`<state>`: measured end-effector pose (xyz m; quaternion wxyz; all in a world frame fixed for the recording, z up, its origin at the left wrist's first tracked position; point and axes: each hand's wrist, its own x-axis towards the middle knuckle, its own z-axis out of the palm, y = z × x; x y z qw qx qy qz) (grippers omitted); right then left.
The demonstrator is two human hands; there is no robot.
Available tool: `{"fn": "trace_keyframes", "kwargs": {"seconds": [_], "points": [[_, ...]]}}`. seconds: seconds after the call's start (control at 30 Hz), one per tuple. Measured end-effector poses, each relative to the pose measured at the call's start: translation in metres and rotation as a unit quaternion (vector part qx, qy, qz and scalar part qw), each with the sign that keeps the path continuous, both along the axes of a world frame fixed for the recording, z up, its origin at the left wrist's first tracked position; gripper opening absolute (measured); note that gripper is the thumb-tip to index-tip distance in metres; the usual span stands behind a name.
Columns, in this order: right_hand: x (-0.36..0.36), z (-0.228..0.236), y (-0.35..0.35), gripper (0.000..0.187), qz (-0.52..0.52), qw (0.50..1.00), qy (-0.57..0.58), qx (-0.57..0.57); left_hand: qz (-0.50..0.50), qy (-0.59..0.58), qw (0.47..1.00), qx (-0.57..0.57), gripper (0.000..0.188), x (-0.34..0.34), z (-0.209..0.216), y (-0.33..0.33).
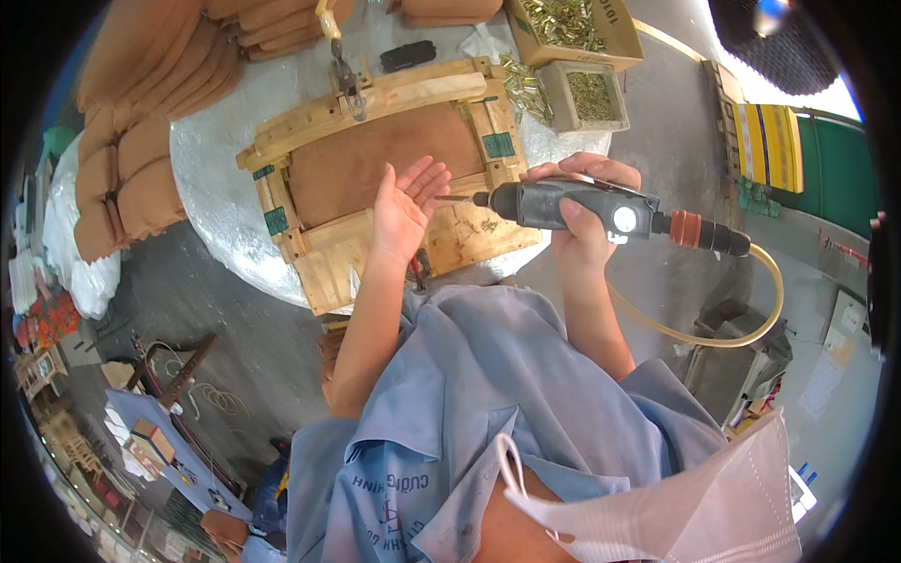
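My right hand (pixel 591 220) is wrapped round an air screwdriver (pixel 544 205), a dark grey body with an orange ring and a yellow hose at its back end. Its thin bit points left, toward my left hand (pixel 409 208). That hand is palm up, fingers stretched out, close to the bit's tip; whether they touch I cannot tell. Below both hands lies a wooden frame (pixel 375 242) with green patches at its corners. Inside it rests a flat brown panel (pixel 361 155), partly hidden by my left hand. A red-handled tool (pixel 419 267) lies at the frame's near edge.
The frame sits on a round table wrapped in clear film (pixel 221 220). Stacked brown cushions (pixel 141 169) fill the left side. A cardboard box (pixel 568 52) and a plastic bin (pixel 587 98) of small metal parts stand far right. A metal tool (pixel 347 80) hangs over the frame's far rail.
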<state>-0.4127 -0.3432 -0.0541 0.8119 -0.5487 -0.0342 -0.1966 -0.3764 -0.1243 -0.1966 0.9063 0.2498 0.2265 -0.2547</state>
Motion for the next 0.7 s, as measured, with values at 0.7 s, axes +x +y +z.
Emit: {"fn": "trace_keyframes", "kwargs": {"seconds": [0.7], "points": [[-0.087,0.034,0.072,0.045,-0.141,0.99,0.009,0.004,-0.137,-0.04,0.984,-0.11,0.056,-0.049,0.034,0.039]]}}
